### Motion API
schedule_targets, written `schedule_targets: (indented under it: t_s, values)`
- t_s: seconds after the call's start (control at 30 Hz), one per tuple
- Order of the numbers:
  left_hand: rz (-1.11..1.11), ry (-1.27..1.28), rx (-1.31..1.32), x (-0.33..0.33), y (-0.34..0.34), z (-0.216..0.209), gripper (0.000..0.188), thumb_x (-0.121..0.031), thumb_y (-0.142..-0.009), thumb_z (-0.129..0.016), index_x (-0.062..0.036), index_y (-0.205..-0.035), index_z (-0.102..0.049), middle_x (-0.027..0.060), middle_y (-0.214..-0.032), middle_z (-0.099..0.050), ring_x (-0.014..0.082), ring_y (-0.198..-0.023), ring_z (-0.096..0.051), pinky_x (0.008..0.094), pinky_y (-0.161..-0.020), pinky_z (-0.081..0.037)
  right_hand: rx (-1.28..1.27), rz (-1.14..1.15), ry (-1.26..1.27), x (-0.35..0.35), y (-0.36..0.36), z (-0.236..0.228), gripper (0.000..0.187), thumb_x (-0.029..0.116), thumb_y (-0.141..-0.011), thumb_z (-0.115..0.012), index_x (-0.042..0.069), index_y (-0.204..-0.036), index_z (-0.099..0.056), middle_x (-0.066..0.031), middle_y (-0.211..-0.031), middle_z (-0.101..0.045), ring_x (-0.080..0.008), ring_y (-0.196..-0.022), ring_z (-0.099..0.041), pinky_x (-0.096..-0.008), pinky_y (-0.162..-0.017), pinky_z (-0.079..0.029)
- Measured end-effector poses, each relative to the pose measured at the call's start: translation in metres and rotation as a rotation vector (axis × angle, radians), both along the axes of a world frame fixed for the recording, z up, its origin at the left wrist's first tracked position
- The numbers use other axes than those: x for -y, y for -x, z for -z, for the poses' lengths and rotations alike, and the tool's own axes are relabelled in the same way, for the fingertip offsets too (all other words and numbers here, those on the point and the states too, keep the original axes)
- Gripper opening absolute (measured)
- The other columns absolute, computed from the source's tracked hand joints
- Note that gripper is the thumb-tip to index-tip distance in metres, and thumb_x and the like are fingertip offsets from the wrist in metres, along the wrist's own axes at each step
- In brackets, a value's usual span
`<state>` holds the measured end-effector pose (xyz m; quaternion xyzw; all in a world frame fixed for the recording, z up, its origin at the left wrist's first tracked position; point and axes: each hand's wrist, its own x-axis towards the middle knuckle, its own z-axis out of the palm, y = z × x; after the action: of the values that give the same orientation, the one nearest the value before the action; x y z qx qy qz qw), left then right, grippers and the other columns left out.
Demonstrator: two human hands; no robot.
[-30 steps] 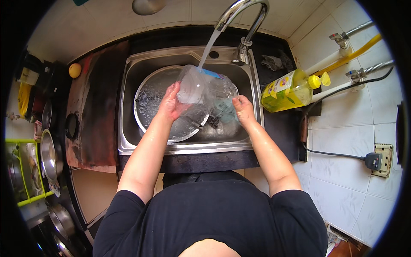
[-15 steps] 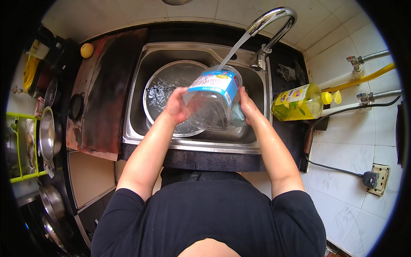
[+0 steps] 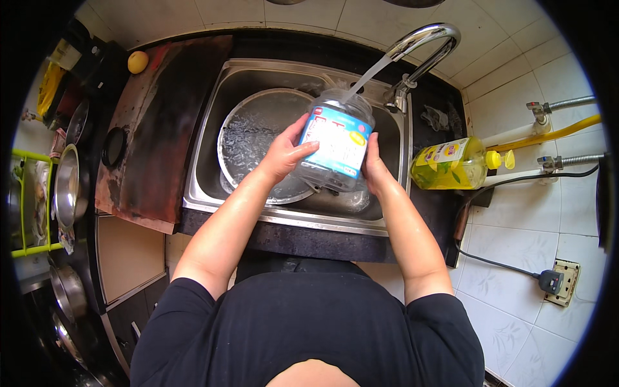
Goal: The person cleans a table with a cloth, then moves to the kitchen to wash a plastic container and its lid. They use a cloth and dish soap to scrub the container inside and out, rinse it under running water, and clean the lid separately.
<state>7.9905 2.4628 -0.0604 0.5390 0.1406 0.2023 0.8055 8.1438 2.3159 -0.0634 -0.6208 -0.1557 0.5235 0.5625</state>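
Observation:
Between my two hands is a clear plastic jar with a blue and white label [image 3: 338,137], tilted over the sink [image 3: 258,217]. My left hand [image 3: 285,153] grips its left side, thumb lying across the label. On the opposite side, the fingers of my right hand [image 3: 376,166] are against the wall of the jar, partly hidden behind it. A stream of water from the chrome tap [image 3: 445,33] runs onto the jar's upper end. Below and to the left, a round metal basin [image 3: 284,103] with rippling water sits in the sink, partly covered by the jar.
A yellow-green bottle of dish soap [image 3: 451,164] lies on its side at the right of the sink. To the left is a dark, worn board [image 3: 161,129], with a round yellowish item [image 3: 137,62] at its far corner. A black cable [image 3: 503,255] runs down to a wall socket.
The jar has been turned in my hands, so its label now faces up toward me. My left thumb has moved onto the label. The whole view has shifted slightly.

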Motion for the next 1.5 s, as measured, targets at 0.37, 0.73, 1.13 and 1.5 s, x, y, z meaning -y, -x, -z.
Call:
schedule_targets:
  t_s: [0.37,0.73,1.13,1.5]
  values:
    - [-0.037,-0.547,-0.268,0.005,-0.014,0.006,0.096,-0.030,-0.062,-0.080,0.0061,-0.132,-0.025,0.0179,-0.120,-0.051,0.0218,-0.110,-0.051,0.0316,-0.095,-0.038,0.136,0.090,-0.125,0.003,0.013,-0.006,0.064,0.039,-0.077,-0.067,-0.002,-0.120,-0.046,-0.0140,-0.116,-0.055,-0.0221,-0.105,-0.054,-0.0324,-0.091,-0.041]
    - [-0.250,-0.570,-0.801,0.001,-0.034,0.000,0.063,-0.052,-0.091,-0.030,0.0037,-0.102,-0.057,0.0265,-0.093,-0.061,0.0400,-0.094,-0.057,0.0435,-0.081,-0.044,0.879,0.076,0.341,-0.003,0.028,-0.025,0.075,0.061,-0.072,-0.059,-0.007,-0.101,-0.052,-0.0260,-0.101,-0.060,-0.0377,-0.097,-0.058,-0.0402,-0.082,-0.045]
    - [-0.325,-1.236,-0.577,0.022,-0.050,-0.008,0.079,-0.040,-0.082,-0.056,0.0059,-0.135,-0.019,0.0294,-0.132,-0.033,0.0428,-0.112,-0.045,0.0439,-0.090,-0.042,0.871,0.146,0.338,-0.001,0.020,-0.014,0.077,0.064,-0.072,-0.056,-0.007,-0.100,-0.050,-0.0276,-0.096,-0.060,-0.0397,-0.092,-0.059,-0.0421,-0.079,-0.046]
    - [-0.218,-0.509,-0.469,-0.021,-0.057,0.023,0.057,-0.045,-0.091,-0.041,0.0038,-0.120,-0.045,0.0236,-0.107,-0.058,0.0335,-0.101,-0.056,0.0354,-0.088,-0.041,0.494,0.191,-0.019,0.004,0.008,0.015,0.067,0.050,-0.076,-0.065,-0.009,-0.104,-0.049,-0.0193,-0.097,-0.061,-0.0243,-0.089,-0.060,-0.0330,-0.079,-0.046]
